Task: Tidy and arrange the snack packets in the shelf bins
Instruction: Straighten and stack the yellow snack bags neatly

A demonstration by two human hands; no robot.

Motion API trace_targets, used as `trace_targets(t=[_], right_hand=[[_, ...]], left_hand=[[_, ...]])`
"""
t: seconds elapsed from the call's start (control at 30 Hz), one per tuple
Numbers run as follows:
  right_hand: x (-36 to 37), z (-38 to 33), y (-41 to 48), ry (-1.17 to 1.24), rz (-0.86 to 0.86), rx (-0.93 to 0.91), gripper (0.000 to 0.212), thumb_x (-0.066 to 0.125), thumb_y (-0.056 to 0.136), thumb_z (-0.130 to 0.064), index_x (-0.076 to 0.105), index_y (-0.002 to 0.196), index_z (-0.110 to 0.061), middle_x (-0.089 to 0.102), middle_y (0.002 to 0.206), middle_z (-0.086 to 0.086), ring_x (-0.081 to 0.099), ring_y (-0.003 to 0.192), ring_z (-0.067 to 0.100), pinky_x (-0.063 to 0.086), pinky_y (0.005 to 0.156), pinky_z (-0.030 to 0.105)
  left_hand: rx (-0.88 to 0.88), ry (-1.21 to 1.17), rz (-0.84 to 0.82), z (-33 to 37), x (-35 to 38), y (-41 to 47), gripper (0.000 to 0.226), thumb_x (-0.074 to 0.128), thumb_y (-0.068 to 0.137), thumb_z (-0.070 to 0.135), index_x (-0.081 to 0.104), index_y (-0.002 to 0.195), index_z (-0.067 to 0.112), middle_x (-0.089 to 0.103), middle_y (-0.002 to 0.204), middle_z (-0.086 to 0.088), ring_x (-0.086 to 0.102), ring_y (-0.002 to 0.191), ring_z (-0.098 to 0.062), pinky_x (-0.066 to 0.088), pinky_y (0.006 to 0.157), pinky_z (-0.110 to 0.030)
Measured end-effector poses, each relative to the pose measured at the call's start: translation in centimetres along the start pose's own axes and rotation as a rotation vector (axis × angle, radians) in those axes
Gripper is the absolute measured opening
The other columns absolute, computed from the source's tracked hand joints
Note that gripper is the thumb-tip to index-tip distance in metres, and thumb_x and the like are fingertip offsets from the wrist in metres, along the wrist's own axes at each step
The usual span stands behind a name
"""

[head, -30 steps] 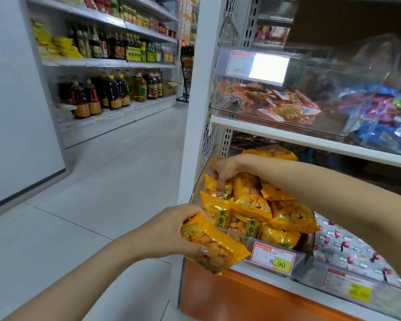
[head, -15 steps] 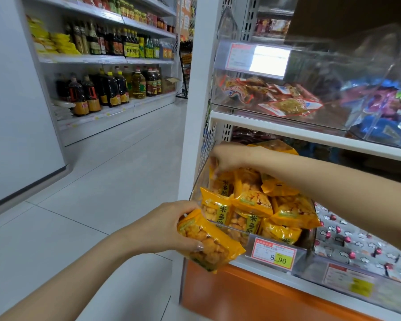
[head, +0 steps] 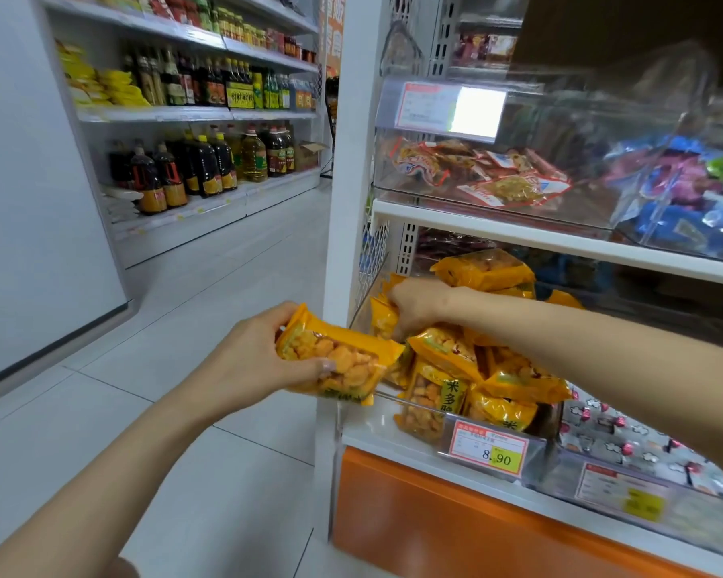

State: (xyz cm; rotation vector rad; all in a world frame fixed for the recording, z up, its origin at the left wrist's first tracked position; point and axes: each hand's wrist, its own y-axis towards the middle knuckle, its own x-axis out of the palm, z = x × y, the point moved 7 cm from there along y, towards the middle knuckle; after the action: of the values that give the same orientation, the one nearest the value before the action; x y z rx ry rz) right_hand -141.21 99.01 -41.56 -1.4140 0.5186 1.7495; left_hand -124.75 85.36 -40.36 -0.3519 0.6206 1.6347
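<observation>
the left hand (head: 251, 360) is clamped on a yellow snack packet (head: 335, 356), held tilted just outside the front left corner of the clear bin (head: 410, 404). behind it the right hand (head: 414, 304) reaches into the bin's left side, fingers closed on another yellow packet (head: 382, 314) standing near the bin's wall. more yellow packets (head: 489, 369) lie heaped in the bin above a price tag (head: 491, 450) reading 8.90. farther off, an upper bin (head: 435, 194) holds red-and-white packets (head: 497, 177).
</observation>
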Motion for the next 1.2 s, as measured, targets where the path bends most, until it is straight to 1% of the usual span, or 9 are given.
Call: trace_targets(t=[0.23,0.37,0.43,0.53,0.63,0.73,0.9,1.07,1.2], right_hand=[[0.1,0.7,0.3,0.112,0.039,0.008,0.067,0.077,0.068,-0.049,0.051,0.117,-0.011,0.061,0.109,0.006,0.058,0.102,0.027,0.044,0.070,0.031],[-2.6,2.0,-2.7,0.559,0.247,-0.117,0.017,0.063,0.082,-0.005,0.060,0.095,-0.016,0.060,0.084,-0.002,0.060,0.084,0.018,0.048,0.077,0.030],[-3.0,2.2,-5.0,1.010,0.164,-0.162,0.028,0.052,0.083,0.007,0.060,0.103,-0.010,0.065,0.087,0.003,0.061,0.084,0.017,0.049,0.083,0.031],[-2.4,0.9,-7.9,1.367,-0.129,-0.279,0.053,0.056,0.077,-0.009,0.046,0.129,-0.010,0.065,0.115,0.009,0.064,0.101,0.020,0.053,0.084,0.028],[-2.1,0.0,-8.8,1.300,-0.072,-0.293,0.049,0.070,0.081,-0.011,0.050,0.125,-0.018,0.067,0.115,-0.001,0.064,0.105,0.013,0.051,0.084,0.024],[-3.2,0.9,-9.3,1.284,0.128,-0.267,0.043,0.073,0.076,-0.002,0.056,0.111,-0.020,0.067,0.099,-0.007,0.065,0.094,0.005,0.050,0.080,0.019],[-5.1,1.6,-10.4,1.047,0.296,-0.297,0.051,0.080,0.070,-0.007,0.057,0.115,-0.013,0.064,0.103,-0.007,0.061,0.094,0.000,0.047,0.084,0.016],[-3.4,1.9,-10.6,0.724,0.406,-0.132,0.080,0.080,0.070,-0.034,0.036,0.135,-0.015,0.056,0.127,0.008,0.056,0.113,0.023,0.046,0.095,0.036],[-0.6,1.9,-10.9,0.204,0.376,0.010,0.086,0.071,0.074,-0.052,0.034,0.140,-0.013,0.046,0.139,0.012,0.034,0.135,0.025,0.017,0.114,0.039]], left_hand=[[-0.120,-0.146,0.203,-0.2,-0.3,-0.2,0.037,0.077,0.059,0.046,0.060,0.080,0.021,0.067,0.077,-0.002,0.064,0.069,-0.019,0.046,0.047,-0.025],[-0.165,-0.288,0.262,-0.3,0.3,-0.2,0.031,0.082,0.067,0.035,0.063,0.086,0.019,0.070,0.085,-0.004,0.068,0.081,-0.020,0.049,0.056,-0.025],[-0.198,-0.388,0.285,-0.4,0.8,-0.1,0.021,0.078,0.074,0.026,0.063,0.086,0.019,0.069,0.088,-0.003,0.067,0.081,-0.016,0.048,0.059,-0.018],[-0.212,-0.561,0.290,0.2,1.9,-0.1,0.016,0.074,0.077,0.020,0.061,0.087,0.018,0.068,0.084,-0.001,0.065,0.067,-0.005,0.047,0.051,-0.009],[-0.162,-0.579,0.244,1.5,2.6,-0.1,0.025,0.076,0.075,0.016,0.060,0.094,0.016,0.066,0.087,0.001,0.064,0.076,-0.009,0.049,0.054,-0.008],[-0.046,-0.291,0.166,3.4,2.1,0.3,0.045,0.079,0.073,0.022,0.054,0.111,0.026,0.062,0.098,0.011,0.060,0.088,-0.006,0.048,0.061,-0.009],[0.130,0.289,0.028,7.9,2.9,2.5,0.080,0.075,0.058,0.054,0.042,0.128,0.032,0.060,0.121,0.004,0.056,0.111,-0.019,0.048,0.090,-0.039],[0.241,0.701,0.008,9.7,4.2,5.2,0.082,0.074,0.070,0.042,0.027,0.136,0.030,0.062,0.100,-0.003,0.058,0.098,-0.031,0.041,0.070,-0.034],[0.260,0.795,-0.066,9.6,5.0,6.6,0.083,0.076,0.069,0.037,0.026,0.135,0.032,0.052,0.085,0.001,0.055,0.088,-0.026,0.036,0.066,-0.031]])
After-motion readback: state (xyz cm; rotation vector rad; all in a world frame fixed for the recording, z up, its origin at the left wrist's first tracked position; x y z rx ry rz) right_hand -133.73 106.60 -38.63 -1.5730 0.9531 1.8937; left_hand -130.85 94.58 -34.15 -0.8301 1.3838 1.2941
